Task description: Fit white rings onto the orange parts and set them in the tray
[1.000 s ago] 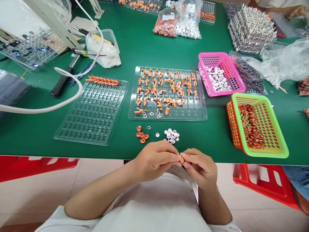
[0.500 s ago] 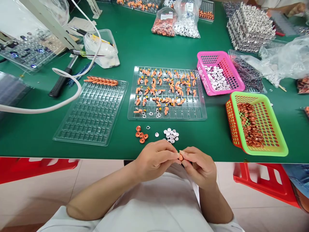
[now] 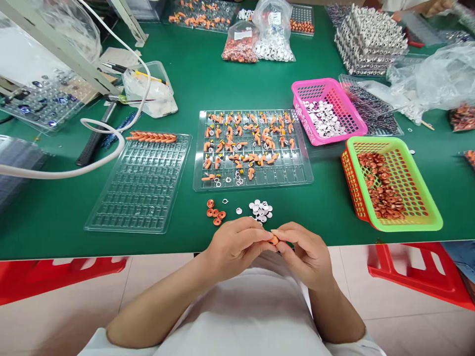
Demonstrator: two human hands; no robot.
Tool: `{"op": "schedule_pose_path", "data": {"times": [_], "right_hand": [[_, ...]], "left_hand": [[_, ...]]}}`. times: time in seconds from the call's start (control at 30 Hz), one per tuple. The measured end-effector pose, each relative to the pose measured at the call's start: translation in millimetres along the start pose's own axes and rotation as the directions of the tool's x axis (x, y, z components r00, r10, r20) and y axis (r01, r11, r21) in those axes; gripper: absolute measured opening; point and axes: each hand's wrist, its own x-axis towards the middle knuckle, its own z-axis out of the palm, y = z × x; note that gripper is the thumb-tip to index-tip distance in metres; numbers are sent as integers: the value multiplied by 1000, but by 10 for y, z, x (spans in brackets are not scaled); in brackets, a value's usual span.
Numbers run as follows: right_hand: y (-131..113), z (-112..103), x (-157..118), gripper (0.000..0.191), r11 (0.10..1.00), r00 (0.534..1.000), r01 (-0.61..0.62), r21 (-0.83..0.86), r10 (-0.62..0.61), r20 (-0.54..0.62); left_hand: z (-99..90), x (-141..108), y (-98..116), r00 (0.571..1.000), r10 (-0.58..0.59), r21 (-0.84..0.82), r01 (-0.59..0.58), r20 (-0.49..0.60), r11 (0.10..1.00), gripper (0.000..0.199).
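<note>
My left hand [image 3: 239, 245] and my right hand [image 3: 305, 251] meet at the table's front edge. Between their fingertips they pinch one small orange part [image 3: 273, 240]; its far side is covered by my fingers. Just beyond the hands lies a pile of white discs [image 3: 261, 210], with a single white disc [image 3: 239, 211] to its left. Farther left are several copper-coloured round caps [image 3: 215, 213] and a small ring [image 3: 225, 201]. Behind these sits a clear tray [image 3: 293, 175] holding many curved orange parts [image 3: 251, 173] and some loose rings.
At left, a clear tray [image 3: 126, 223] carries a row of copper parts [image 3: 152, 137]; a white cable [image 3: 67, 174] and a hammer [image 3: 92, 143] lie beyond. To the right stand a pink basket [image 3: 299, 106] of white discs and a green basket [image 3: 436, 207] of copper caps. Bags [image 3: 240, 44] lie behind.
The camera view has tilted and shifted slightly. Both hands still pinch the orange part, which has turned a little between the fingertips and shows more of its surface.
</note>
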Motion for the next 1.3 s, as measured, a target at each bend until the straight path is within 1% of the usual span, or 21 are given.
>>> {"op": "schedule_pose_path", "data": {"times": [0.17,0.33,0.47,0.67,0.8,0.9,1.0,1.07,1.13,1.17,1.23,1.3], "right_hand": [[9,-22,4,39,998,998,-50,24,49,40],[21,-22,-14,35,995,996,-87,49,85,30],[1,10,-12,35,998,998,-68,17,67,9],[-21,64,-13,33,998,999,-41,-46,40,-37],[-28,89,-5,33,997,998,13,-76,-18,-68],[-29,96,6,33,996,996,36,-81,-42,-78],[-20,83,6,33,996,997,35,-80,-40,-65],[-11,67,1,33,995,997,32,-95,-38,-60],[-3,54,-1,33,992,998,37,-123,-44,-55],[-1,51,1,34,989,997,46,-138,-53,-50],[3,49,10,35,983,996,76,-164,-84,-39],[5,53,23,36,977,993,108,-182,-115,-32]], "left_hand": [[26,-23,-7,1000,6,24,-6,-15,1000,11],[56,-27,10,998,51,118,-48,-22,992,13],[96,-27,33,997,57,183,-46,-55,982,13],[145,-25,53,994,47,216,-26,-94,976,16],[153,-43,49,994,58,213,-36,-95,976,17],[132,-61,46,996,44,198,-27,-81,980,18],[65,-57,55,999,-28,122,30,-19,992,22],[9,-33,66,991,-117,24,116,59,993,27],[-34,1,78,968,-224,-88,235,117,968,30],[-46,18,84,951,-281,-142,298,126,944,29],[-51,44,91,912,-393,-231,410,118,883,26],[-43,55,94,877,-467,-292,478,112,828,22]]}}
